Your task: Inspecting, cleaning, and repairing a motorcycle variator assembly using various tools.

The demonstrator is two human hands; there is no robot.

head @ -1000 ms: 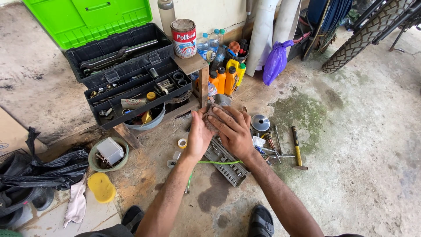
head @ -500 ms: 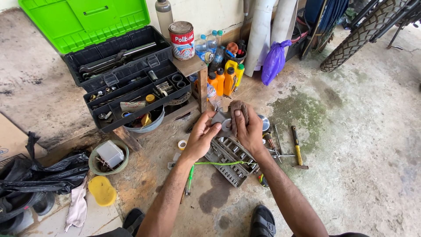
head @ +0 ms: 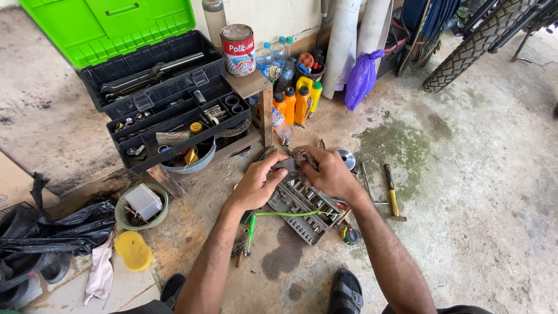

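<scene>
Both forearms reach forward over the stained concrete floor point(head: 500, 192). The left hand point(head: 256, 186) and right hand point(head: 328, 172) meet, each grip closed on a small dark metal part point(head: 289, 164), held just above a grey socket tray point(head: 302, 203). A yellow-handled hammer point(head: 392, 189) lies near the right hand.

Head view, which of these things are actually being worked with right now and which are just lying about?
In use: left hand and right hand holding a small metal part above the socket set tray.
Lying about: hammer, open toolbox, orange bottles, yellow sponge, purple bag.
</scene>
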